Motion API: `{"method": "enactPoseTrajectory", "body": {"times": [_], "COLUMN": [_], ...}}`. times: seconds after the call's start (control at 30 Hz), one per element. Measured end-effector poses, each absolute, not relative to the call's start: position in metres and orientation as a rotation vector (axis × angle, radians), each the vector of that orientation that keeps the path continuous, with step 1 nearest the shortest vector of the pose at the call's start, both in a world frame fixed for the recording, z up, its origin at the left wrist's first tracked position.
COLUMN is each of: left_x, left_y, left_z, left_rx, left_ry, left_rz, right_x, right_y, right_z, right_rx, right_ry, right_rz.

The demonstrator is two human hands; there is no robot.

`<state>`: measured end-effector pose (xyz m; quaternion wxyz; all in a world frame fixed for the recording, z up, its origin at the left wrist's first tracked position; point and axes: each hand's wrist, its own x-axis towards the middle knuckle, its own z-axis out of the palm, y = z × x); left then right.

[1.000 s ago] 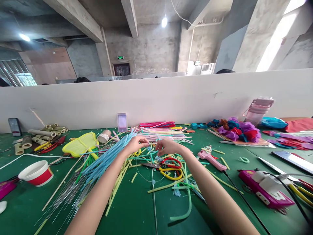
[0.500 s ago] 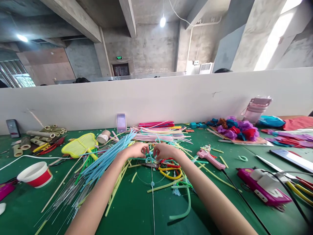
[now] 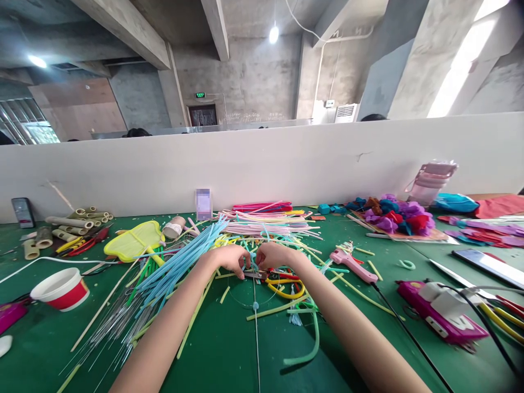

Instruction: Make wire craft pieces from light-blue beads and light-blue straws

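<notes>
Left side: a paper cup (image 3: 60,299) stands on the green tabletop (image 3: 216,365), and to the right of it lies a loose bundle of blue strips (image 3: 184,262).
Left hand: this hand (image 3: 230,257) is bent toward the middle, its fingertips close together beside the blue piece; I cannot tell if the grip is clamped on it.
Blue piece: this small piece (image 3: 252,260) is between the two hands, at the far side of the wire ring. It should be very light, soft and easy to crush, so a gentle hold at its edge seems best. It looks pale blue and is partly hidden by the fingers.
Wire ring: it is thin and almost invisible, with a blue bead (image 3: 256,306) at its near side and a straight wire stem (image 3: 257,349) running nearer. The stem is probably stiff, the ring more springy; the stem seems a safe place to take.
Right hand: its fingers (image 3: 262,256) are curled inward near the blue piece; the contact is hidden, so I cannot tell its grip.
Right side: scissors (image 3: 302,289) with yellow and red handles, then a pink glue gun (image 3: 354,266).
</notes>
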<state>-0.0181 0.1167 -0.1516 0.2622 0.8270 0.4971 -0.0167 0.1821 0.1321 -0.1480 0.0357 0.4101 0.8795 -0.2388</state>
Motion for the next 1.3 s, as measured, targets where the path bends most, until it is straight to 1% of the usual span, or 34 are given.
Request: {"method": "enactPoseTrajectory", "body": {"times": [0.2, 0.33, 0.5, 0.87, 1.07, 1.3], "left_x": [-0.018, -0.022, -0.022, -0.022, -0.027, -0.026], "left_y": [0.118, 0.123, 0.127, 0.137, 0.144, 0.144], "left_z": [-0.152, -0.155, -0.162, -0.180, -0.194, -0.197], "left_rx": [2.228, 2.199, 2.175, 2.140, 2.139, 2.185], "left_ry": [1.359, 1.341, 1.376, 1.410, 1.399, 1.417], "left_rz": [0.099, 0.202, 0.392, 0.789, 0.842, 0.864], "right_x": [0.184, 0.185, 0.185, 0.183, 0.181, 0.182], "right_y": [0.135, 0.137, 0.142, 0.152, 0.156, 0.154], "right_z": [-0.148, -0.149, -0.153, -0.168, -0.179, -0.181], "right_rx": [1.263, 1.307, 1.348, 1.418, 1.434, 1.473], "right_ry": [2.744, 2.812, 2.832, 2.869, 2.951, 3.069], "right_rz": [-0.708, -0.629, -0.518, -0.472, -0.465, -0.456]}}
